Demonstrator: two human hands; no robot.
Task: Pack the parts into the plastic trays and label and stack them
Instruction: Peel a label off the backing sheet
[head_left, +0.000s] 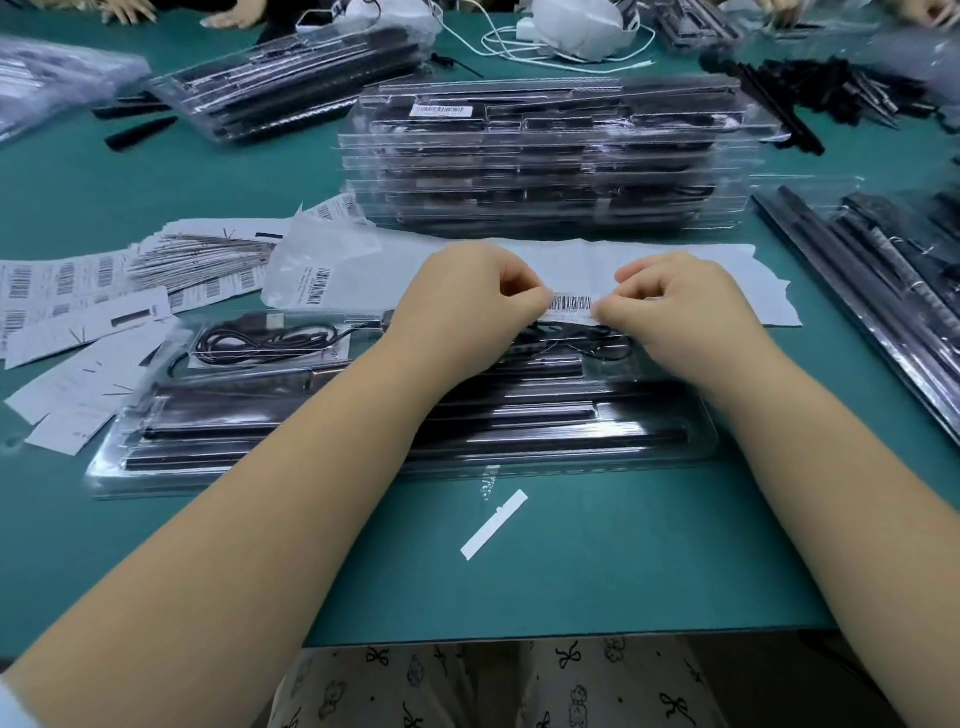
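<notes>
White strip (494, 524) on mat | left hand (470, 301), right hand (675, 306) pinch barcode label (570, 306) | tray stack (545, 161) behind

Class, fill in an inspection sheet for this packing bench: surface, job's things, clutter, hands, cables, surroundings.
Surface: green table.
Job's things: filled clear tray under the hands; stack of trays behind, top one labelled; barcode label held over the near tray.
Clutter: label sheets at left; white strip near the front edge.
Hands: left hand and right hand each pinch an end of the label.
Cables: black cable in the tray; white cable at the back.
Surroundings: other people's hands at the far edge.
</notes>
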